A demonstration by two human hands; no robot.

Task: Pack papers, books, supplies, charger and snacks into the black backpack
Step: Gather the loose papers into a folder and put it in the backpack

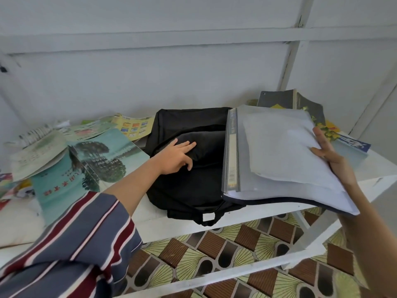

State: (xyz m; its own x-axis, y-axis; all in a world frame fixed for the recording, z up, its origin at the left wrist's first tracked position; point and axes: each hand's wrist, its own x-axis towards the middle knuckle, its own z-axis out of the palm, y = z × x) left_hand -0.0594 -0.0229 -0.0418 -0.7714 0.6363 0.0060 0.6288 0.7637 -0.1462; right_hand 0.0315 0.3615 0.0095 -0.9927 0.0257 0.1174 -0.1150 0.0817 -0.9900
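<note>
My left hand (pixel 175 157) lies flat on the black backpack (pixel 189 190), fingers mostly straight, pressing the fabric and holding nothing. My right hand (pixel 330 155) grips the folder of papers (pixel 279 151) by its right edge, thumb on top. The folder hangs just right of my left hand, overlapping the bag's right side, its spine towards the bag and its long axis running away from me. The backpack sits mid-table (pixel 163 224), carry loop at the near edge, so I judge its mouth faces me. I cannot see whether the zip is open, and the folder hides the bag's right side. Loose books (pixel 96 155) lie left, notebooks (pixel 300 102) behind the folder.
</note>
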